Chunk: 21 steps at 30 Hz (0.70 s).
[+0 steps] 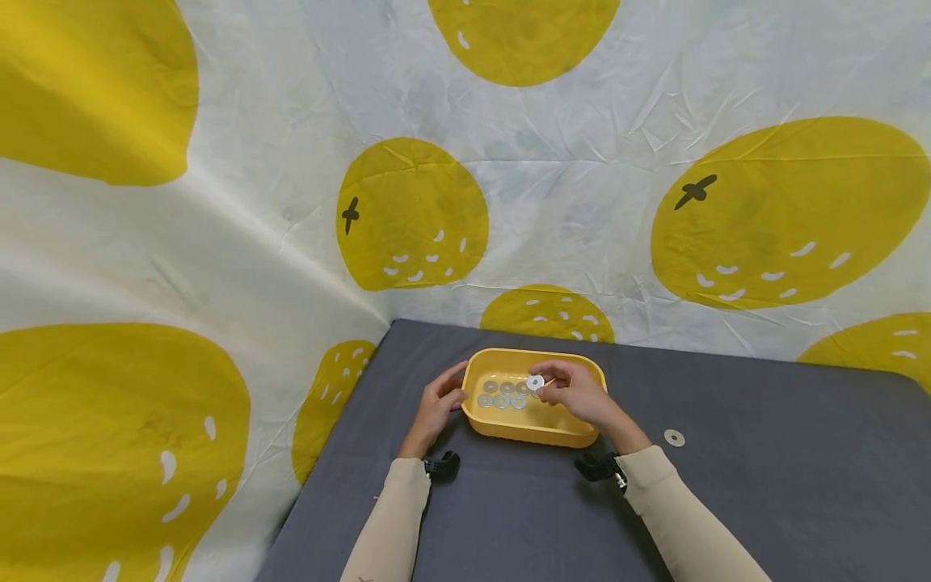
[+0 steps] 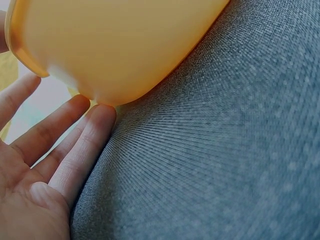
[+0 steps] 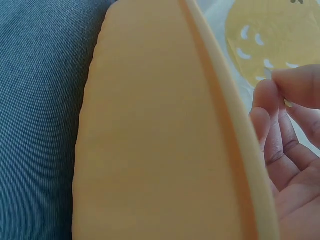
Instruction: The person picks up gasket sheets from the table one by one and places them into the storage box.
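Note:
A yellow plastic tray (image 1: 524,430) with rounded corners stands on the cloth. Flat metal washers (image 1: 501,401) lie in rows on its floor. Over them, my right hand (image 1: 582,396) pinches one washer (image 1: 535,381) between thumb and fingertips. The right wrist view shows the tray's side wall (image 3: 155,130) in front of the right hand (image 3: 295,135), partly hiding it. At the tray's left end is my left hand (image 1: 436,408). Its fingers (image 2: 82,145) are extended, with their tips at the outer wall (image 2: 125,45).
One more washer (image 1: 674,437) lies on the dark grey cloth (image 1: 764,453) to the right of the tray. White fabric (image 1: 567,218) printed with large yellow fruit hangs behind and to the left. Both wrists wear black straps (image 1: 442,466).

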### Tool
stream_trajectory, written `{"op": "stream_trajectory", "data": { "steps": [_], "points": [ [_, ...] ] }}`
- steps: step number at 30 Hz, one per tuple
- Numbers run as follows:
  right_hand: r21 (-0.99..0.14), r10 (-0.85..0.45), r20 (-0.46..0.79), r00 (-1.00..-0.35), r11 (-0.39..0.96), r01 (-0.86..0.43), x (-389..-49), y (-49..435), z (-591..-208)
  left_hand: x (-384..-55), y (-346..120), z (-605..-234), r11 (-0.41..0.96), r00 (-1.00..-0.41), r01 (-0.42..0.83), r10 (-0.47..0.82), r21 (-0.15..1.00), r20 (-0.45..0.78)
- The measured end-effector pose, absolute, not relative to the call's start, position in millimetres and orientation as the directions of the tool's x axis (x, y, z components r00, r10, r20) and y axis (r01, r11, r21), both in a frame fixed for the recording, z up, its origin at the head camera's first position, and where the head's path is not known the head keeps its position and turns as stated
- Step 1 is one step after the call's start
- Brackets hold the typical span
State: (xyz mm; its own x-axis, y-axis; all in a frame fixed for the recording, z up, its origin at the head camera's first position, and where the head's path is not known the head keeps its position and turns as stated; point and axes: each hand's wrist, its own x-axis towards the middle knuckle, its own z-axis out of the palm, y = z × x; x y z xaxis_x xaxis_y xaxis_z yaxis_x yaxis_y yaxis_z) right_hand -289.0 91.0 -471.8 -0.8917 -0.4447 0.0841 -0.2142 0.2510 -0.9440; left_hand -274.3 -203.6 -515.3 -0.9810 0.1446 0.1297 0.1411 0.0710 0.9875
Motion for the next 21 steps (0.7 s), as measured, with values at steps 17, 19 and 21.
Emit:
{"op": "stream_trajectory", "data": {
  "steps": [17,19,21],
  "points": [
    [-0.923,-0.497,0.045,-0.867,0.311,-0.226,-298.6,59.7,-482.8,-280.2,-205.8,-525.9,0.057,-0.982,0.139,0.134,0.989,0.131],
    [-0.916,-0.508,0.037,-0.860,0.328,-0.233,-300.2,56.3,-484.5,-285.0,-205.7,-533.9,0.053,-0.984,0.142,0.120,0.989,0.135],
    [-0.911,-0.522,0.030,-0.852,0.336,-0.238,-302.2,53.0,-486.1,-289.3,-205.6,-541.7,0.051,-0.985,0.144,0.104,0.988,0.138]
  ]
}}
